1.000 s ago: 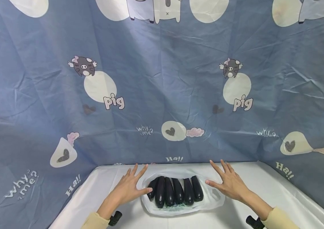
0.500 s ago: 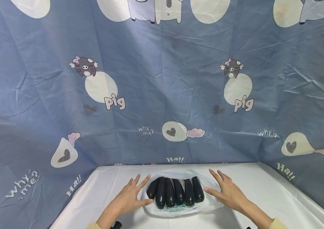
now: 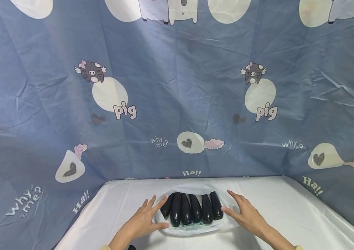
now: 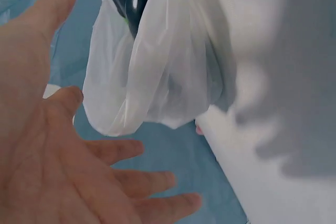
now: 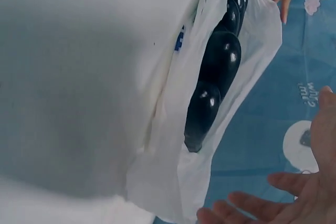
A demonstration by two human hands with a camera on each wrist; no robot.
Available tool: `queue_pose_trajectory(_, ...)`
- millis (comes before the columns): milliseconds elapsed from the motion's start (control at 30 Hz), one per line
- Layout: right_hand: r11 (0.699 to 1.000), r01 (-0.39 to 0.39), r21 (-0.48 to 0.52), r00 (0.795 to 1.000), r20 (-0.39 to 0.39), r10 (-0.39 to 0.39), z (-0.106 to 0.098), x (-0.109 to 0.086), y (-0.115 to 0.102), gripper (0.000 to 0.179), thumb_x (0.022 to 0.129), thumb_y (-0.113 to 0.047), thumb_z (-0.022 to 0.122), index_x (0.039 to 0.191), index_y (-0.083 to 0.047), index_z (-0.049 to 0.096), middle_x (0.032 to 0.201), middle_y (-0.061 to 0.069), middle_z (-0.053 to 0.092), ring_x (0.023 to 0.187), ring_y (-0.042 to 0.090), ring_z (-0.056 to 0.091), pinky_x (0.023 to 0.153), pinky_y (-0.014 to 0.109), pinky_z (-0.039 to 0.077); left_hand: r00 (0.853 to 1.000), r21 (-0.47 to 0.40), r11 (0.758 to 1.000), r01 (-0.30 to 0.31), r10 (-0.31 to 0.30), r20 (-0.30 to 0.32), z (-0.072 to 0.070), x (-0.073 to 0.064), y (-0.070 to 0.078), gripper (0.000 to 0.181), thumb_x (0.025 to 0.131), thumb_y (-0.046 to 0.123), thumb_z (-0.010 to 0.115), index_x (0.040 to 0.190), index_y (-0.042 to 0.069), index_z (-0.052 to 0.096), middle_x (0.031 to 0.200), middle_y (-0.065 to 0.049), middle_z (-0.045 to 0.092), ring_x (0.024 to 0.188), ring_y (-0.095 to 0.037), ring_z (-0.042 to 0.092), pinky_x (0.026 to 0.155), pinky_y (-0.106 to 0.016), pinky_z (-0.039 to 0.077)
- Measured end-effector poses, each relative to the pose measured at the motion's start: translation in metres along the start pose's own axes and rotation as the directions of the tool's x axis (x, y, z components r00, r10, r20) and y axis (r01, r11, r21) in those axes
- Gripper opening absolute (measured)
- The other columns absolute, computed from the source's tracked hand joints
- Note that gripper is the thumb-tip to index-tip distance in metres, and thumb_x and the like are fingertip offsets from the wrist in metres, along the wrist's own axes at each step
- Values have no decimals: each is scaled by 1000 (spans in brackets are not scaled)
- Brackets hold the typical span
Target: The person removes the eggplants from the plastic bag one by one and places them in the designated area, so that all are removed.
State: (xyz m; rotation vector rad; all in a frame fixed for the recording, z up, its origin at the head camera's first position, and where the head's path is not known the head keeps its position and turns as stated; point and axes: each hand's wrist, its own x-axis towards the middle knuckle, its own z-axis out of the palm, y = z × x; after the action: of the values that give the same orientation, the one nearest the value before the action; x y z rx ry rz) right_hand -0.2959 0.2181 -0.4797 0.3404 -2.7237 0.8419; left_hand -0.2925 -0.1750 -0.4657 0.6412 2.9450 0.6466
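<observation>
A white translucent plastic bag lies with its wide mouth spread, and several dark glossy eggplants sit side by side in it. To its left, my left hand hovers with fingers spread; the left wrist view has this hand apart from the bag's side. My right hand is at the other end, thumb toward the eggplants and over the bag's edge in the head view. From the right wrist, that hand looks loosely extended, holding nothing, beside the bag.
The bag rests on a table covered in white cloth. Behind and on both sides hangs a blue printed curtain with pigs and lettering. A small black object shows beside the left wrist at the lower frame edge.
Both hands have come down toward the near side and slightly inward, closer to the bag's ends. The eggplants stay in place, and the bag's right end looks drawn in a little.
</observation>
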Motion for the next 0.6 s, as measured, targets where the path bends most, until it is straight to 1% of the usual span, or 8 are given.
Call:
queue_pose_trajectory(67, 999, -13, 38, 1000, 5, 13, 2, 0, -1, 71, 87, -55, 60, 145, -19, 43, 133, 16, 58, 118, 37, 57, 89, 58, 49, 1000, -1, 1000, -9, 9, -1, 3, 3, 0, 89, 80, 68, 57, 154, 40, 17, 156, -29, 20, 132, -66, 21, 98, -77, 28)
queue_pose_trajectory(167, 995, -30, 90, 1000, 4, 30, 4, 0, -2, 69, 88, -53, 61, 144, -17, 45, 128, 16, 61, 111, 34, 61, 87, 53, 51, 1000, -13, 1000, 0, 0, -4, 7, 7, 0, 91, 79, 69, 57, 154, 38, 18, 156, -30, 19, 133, -66, 20, 98, -77, 27)
queue_pose_trajectory(333, 992, -44, 115, 999, -19, 47, 8, 0, -2, 65, 88, -50, 62, 141, -17, 48, 123, 15, 63, 104, 29, 63, 82, 44, 54, 997, -42, 997, 71, -71, -8, 14, 15, 2, 90, 80, 68, 57, 155, 32, 20, 156, -29, 19, 134, -64, 20, 96, -78, 28)
queue_pose_trajectory(400, 991, -42, 128, 999, -29, 46, 9, 1, -3, 63, 88, -49, 63, 140, -16, 49, 121, 15, 63, 102, 27, 64, 81, 42, 54, 996, -66, 994, 83, -85, -26, 16, 19, 3, 88, 83, 66, 56, 155, 28, 22, 156, -30, 17, 134, -64, 21, 95, -78, 30)
queue_pose_trajectory(500, 988, -39, 150, 998, -41, 46, 11, 1, -4, 62, 88, -47, 63, 139, -15, 50, 119, 15, 64, 99, 26, 66, 79, 39, 55, 994, -99, 991, 86, -92, -59, 19, 23, 4, 84, 86, 62, 55, 154, 21, 26, 156, -32, 16, 132, -63, 27, 92, -76, 35)
queue_pose_trajectory(600, 985, -46, 165, 998, -42, 54, 14, 1, -5, 60, 88, -47, 63, 138, -16, 51, 118, 15, 65, 97, 23, 66, 78, 38, 55, 993, -136, 987, 89, -99, -69, 21, 28, 5, 79, 89, 58, 55, 152, 18, 31, 153, -35, 18, 125, -62, 39, 90, -75, 38)
